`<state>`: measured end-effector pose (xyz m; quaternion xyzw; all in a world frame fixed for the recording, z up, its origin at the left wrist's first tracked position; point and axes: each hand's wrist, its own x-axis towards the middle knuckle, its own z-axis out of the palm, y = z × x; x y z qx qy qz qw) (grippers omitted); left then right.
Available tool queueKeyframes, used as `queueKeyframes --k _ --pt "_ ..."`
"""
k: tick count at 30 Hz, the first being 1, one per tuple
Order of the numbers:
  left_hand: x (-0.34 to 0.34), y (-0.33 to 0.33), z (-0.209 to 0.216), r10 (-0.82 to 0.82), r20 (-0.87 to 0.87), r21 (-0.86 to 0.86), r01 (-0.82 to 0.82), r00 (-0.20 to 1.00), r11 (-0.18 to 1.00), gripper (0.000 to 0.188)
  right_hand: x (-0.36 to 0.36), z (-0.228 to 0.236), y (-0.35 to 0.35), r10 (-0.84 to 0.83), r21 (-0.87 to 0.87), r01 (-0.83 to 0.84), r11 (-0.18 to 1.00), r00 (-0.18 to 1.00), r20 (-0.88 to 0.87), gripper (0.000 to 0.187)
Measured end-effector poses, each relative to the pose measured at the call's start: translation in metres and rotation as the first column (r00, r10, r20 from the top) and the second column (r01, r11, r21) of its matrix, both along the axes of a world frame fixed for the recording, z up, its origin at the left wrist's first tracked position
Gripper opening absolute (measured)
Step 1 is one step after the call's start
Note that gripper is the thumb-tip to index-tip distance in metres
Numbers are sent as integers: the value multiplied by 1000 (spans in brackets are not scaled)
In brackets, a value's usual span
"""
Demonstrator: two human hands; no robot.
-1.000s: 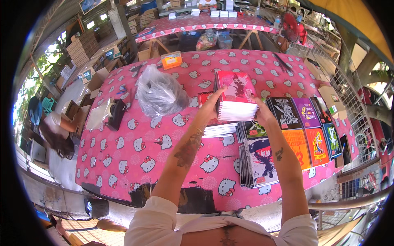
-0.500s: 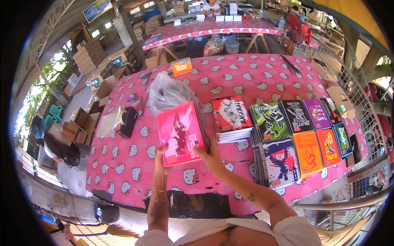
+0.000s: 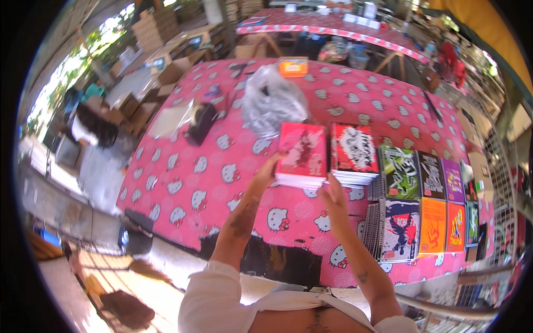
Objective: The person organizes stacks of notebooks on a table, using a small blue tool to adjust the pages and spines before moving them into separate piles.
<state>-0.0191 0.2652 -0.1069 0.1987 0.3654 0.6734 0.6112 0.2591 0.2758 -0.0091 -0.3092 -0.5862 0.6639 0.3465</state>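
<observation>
A stack of pink spiral notebooks [image 3: 303, 145] lies on the pink patterned tablecloth, pale page edges facing me. My left hand [image 3: 271, 168] holds the stack's left side, closed around its edge. At the near right corner, my right hand [image 3: 333, 201] has its fingers stretched apart, their tips at or just beside the stack. A stack of red and black notebooks [image 3: 354, 149] stands close by on the right. Further right are stacks of green [image 3: 398, 173], dark blue and white [image 3: 401, 226], and orange notebooks [image 3: 433, 224].
A clear plastic bag [image 3: 272, 100] sits behind the pink stack. Off to the left are a black tape dispenser [image 3: 201, 123] and clear plastic sheets [image 3: 171, 120]. An orange box [image 3: 293, 67] rests at the far edge. A person [image 3: 94, 126] is beyond the table's left side.
Both hands have carried the pink notebooks rightward and down onto the table beside the red and black stack. The right hand's fingers have loosened. The view has turned left.
</observation>
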Motion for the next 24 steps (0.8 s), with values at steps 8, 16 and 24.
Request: queueKeyframes --k 8,16,24 --pt "14 -14 84 83 -615 -237 -284 784 929 62 101 -62 -42 161 327 -359 874 850 502 57" --pt "60 -310 30 513 -765 -13 -805 390 593 37 97 -135 -42 -620 859 -295 419 598 508 79" --pt "75 -479 93 455 -860 10 -884 231 468 38 15 -109 -316 690 705 -709 8 514 510 83"
